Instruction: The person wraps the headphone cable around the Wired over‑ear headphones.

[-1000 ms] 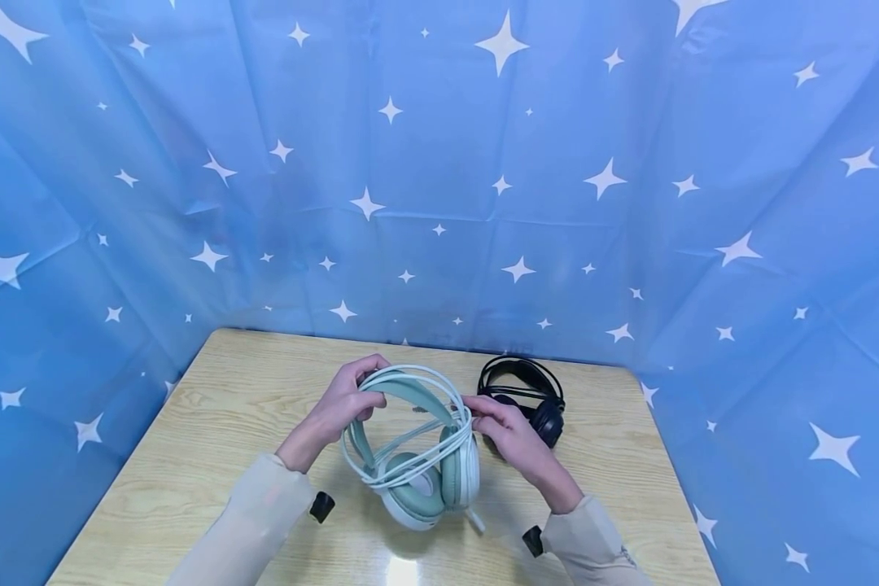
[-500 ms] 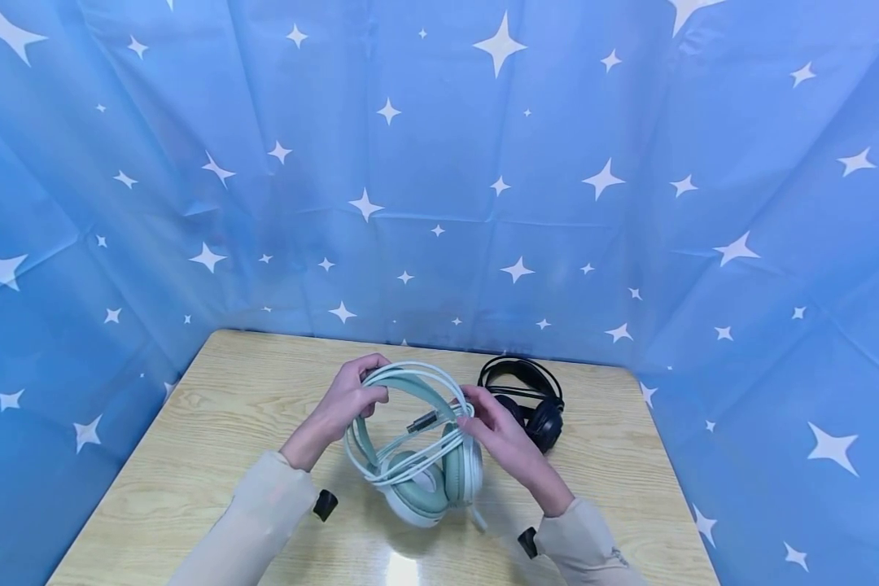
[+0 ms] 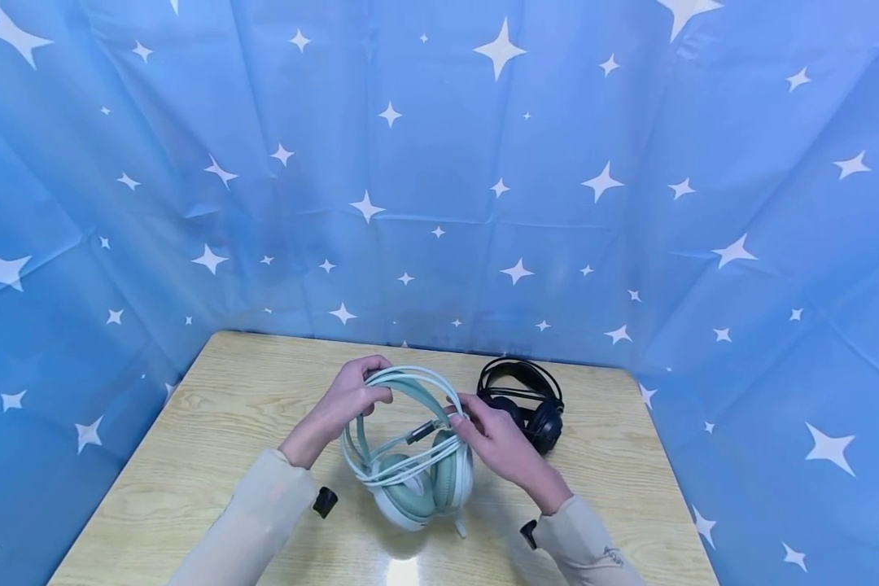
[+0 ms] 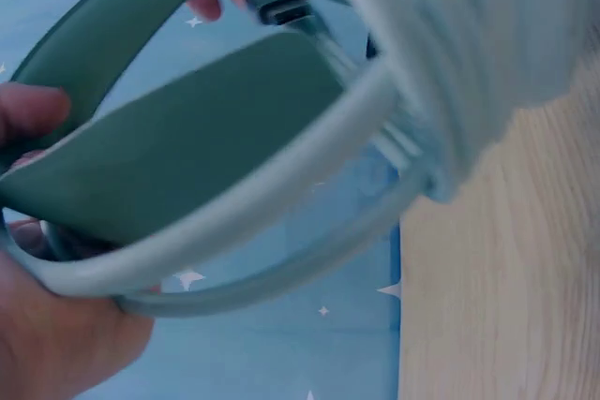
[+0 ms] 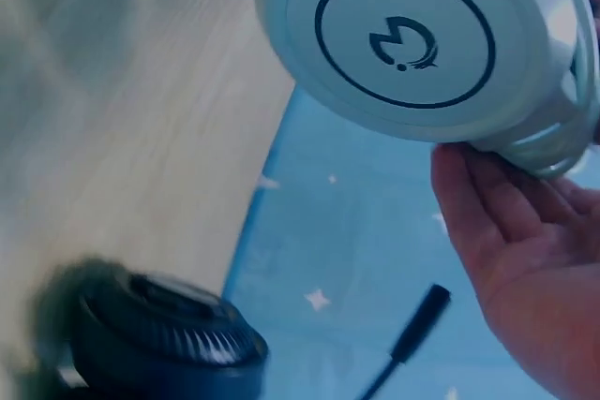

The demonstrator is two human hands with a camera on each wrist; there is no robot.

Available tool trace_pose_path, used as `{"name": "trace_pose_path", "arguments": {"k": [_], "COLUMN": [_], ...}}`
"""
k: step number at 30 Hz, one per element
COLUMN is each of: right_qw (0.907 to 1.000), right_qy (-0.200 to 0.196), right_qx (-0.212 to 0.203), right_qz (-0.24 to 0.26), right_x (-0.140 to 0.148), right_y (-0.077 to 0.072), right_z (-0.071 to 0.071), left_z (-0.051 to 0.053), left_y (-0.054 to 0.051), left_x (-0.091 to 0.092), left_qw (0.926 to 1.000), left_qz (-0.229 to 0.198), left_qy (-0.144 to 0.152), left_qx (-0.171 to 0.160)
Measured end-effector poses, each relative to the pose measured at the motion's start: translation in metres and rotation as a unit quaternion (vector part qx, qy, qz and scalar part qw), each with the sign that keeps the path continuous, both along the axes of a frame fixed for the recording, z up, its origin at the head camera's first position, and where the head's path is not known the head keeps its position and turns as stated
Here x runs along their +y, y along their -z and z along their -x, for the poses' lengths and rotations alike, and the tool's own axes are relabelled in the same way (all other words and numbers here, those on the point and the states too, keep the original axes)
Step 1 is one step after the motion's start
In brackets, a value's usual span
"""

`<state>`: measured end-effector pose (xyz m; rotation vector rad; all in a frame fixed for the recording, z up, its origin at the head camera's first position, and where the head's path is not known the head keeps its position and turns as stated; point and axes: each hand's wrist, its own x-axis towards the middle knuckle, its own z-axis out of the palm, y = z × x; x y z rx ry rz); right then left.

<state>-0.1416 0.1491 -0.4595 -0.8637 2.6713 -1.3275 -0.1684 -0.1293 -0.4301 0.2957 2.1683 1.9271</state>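
A mint-green and white headset (image 3: 450, 472) with an attached mic boom is held up above the table, its pale cable (image 3: 403, 476) looped round it. My left hand (image 3: 344, 400) grips the headband at the upper left; in the left wrist view the thumb and fingers wrap the padded band (image 4: 187, 138) and its outer tubes. My right hand (image 3: 501, 443) holds the other side, where cable and headband meet just above the ear cup (image 5: 412, 35). Some of its fingers are hidden behind the headset. A dark cable plug (image 3: 421, 432) sticks out beside the right fingertips, inside the headband loop.
A black headset (image 3: 542, 423) rests on the wooden table (image 3: 212, 456) at the back right, just behind my right hand. A blue curtain with white stars (image 3: 439, 187) stands along the table's back edge and both sides.
The dark plug now shows clearly inside the headband loop, where it was barely visible. My right hand and the headset's right ear cup have shifted slightly left. My left hand keeps its grip.
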Motion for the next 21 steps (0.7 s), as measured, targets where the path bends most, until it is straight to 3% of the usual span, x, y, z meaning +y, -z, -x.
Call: {"name": "trace_pose_path", "arguments": {"k": [5,9,21], "right_qw": [0.9955,0.9915,0.9809], "right_qy": [-0.012,0.004,0.060], "right_qx": [-0.079,-0.105,-0.155], "right_qz": [0.052,0.077,0.101], "right_x": [-0.005,-0.012,-0.030], "right_y": [0.009,0.016,0.044], "right_z": [-0.001,-0.003,-0.004], "left_z": [0.007,0.012,0.023], "left_y": [0.001,0.005,0.039], "left_x": [-0.007,-0.012,-0.025], "left_qw": [0.9980,0.9958,0.9867], "left_qz": [0.053,0.078,0.114], "left_qy": [0.032,0.046,0.113], "left_qx": [-0.012,-0.014,-0.027]}}
